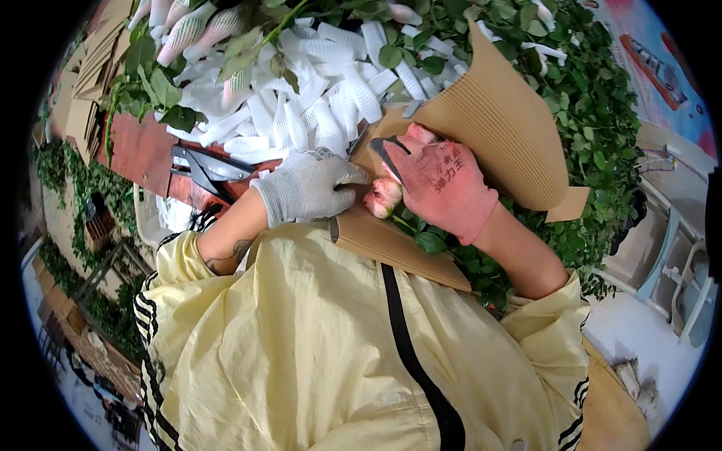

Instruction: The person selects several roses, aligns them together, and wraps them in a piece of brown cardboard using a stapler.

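My left hand (310,186), in a grey knit glove, is closed, its fingertips against the cardboard beside a rose; what it grips, if anything, is hidden. My right hand (444,180), in a pinkish-red glove with dark fingertips, curls round roses just to the right. One pale pink rose bloom (383,197) shows below its fingers, and another pink rose (421,134) above them. Beneath both hands lies a sheet of brown corrugated cardboard (496,113), its far right part curving upward. Green rose leaves (431,242) stick out under my right wrist.
White foam mesh sleeves (323,98) are heaped beyond my hands. A black stapler-like tool (207,169) rests on a red board (143,150) at left. Sleeved pink roses (188,34) stand far left. Leafy stems (587,105) fill the right side, near a pale plastic chair (662,255).
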The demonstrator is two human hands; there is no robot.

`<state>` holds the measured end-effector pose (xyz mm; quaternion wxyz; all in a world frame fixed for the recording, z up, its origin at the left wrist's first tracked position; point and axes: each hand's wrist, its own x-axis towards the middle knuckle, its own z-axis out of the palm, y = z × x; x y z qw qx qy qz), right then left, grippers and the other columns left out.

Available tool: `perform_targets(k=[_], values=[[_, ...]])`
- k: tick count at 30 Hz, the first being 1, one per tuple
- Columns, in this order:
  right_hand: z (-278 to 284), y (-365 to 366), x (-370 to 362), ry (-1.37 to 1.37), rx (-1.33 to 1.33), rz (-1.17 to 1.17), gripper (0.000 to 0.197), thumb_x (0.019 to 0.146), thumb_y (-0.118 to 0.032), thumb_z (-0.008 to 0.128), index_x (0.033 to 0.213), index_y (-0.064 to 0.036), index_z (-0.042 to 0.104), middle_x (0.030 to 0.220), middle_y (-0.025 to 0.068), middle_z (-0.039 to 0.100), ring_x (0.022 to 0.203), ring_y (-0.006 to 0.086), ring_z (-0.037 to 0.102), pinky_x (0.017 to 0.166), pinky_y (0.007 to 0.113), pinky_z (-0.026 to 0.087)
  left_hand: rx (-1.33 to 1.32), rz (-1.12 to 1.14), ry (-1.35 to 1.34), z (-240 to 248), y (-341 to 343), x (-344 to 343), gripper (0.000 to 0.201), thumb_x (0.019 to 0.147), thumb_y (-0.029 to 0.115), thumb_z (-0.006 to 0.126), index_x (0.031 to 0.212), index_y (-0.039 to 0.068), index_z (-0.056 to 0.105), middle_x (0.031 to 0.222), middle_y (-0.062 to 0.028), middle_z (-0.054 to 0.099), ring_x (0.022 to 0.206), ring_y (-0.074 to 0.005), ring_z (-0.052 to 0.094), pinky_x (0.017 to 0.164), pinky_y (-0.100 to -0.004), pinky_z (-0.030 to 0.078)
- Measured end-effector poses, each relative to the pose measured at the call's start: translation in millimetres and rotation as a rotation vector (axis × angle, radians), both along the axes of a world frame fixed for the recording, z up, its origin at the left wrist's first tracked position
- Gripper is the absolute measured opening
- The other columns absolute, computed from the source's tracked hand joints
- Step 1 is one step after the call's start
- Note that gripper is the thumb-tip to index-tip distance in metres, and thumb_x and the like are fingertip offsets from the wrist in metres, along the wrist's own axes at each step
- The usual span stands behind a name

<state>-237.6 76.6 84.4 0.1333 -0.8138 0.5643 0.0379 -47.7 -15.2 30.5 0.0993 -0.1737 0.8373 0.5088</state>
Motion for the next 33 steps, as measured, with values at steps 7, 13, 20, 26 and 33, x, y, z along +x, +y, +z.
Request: perform_targets(k=[7,13,20,26,33], values=[[-15,-9,-9,0.04,0.141,0.015,0.031,0.085,-0.034,0.047,0.099,-0.0076,0.056,0.095,0.0094,0.058,0.094,0.0269,0.056,0.08,0.038,0.043,0.136,0.03,0.102,-25,7,-4,0.031,0.076,0.024,0.05,0.102,0.013,0.064,0.093,-0.0153,0.064,0.085,-0.0338,0.06,0.078,-0.0413,0.047],[-16,-11,-12,0.018,0.12,0.026,0.027,0.085,-0.033,0.047,0.091,-0.0077,0.054,0.092,0.0093,0.058,0.086,0.0262,0.057,0.079,0.039,0.042,0.156,-0.025,0.022,-21,4,-9,0.029,0.074,0.024,0.052,0.096,0.012,0.067,0.09,-0.0155,0.064,0.084,-0.033,0.06,0.077,-0.0404,0.047],[-18,-13,-11,0.047,0.192,0.061,0.027,0.084,-0.033,0.047,0.091,-0.0071,0.054,0.091,0.0088,0.058,0.086,0.0256,0.057,0.079,0.038,0.041,0.143,-0.043,0.016,-20,1,-8,0.029,0.073,0.024,0.053,0.096,0.012,0.067,0.089,-0.0144,0.065,0.081,-0.033,0.061,0.076,-0.0399,0.048],[23,-2,-9,-0.142,0.084,-0.063,0.024,0.081,-0.028,0.052,0.091,-0.0069,0.055,0.096,0.009,0.058,0.092,0.0245,0.057,0.085,0.039,0.04,0.129,-0.047,0.048,-7,-3,-8,0.029,0.077,0.021,0.053,0.099,0.007,0.066,0.088,-0.016,0.064,0.079,-0.0325,0.062,0.075,-0.0395,0.048],[83,42,-158,-0.066,-0.507,-1.106,0.032,0.087,-0.017,0.052,0.116,-0.0036,0.055,0.099,0.0135,0.063,0.089,0.0219,0.061,0.08,0.031,0.047,0.271,0.474,0.231,56,-39,-9,0.039,0.085,0.02,0.055,0.112,-0.007,0.055,0.09,-0.0055,0.06,0.079,-0.0113,0.054,0.074,-0.0258,0.045]])
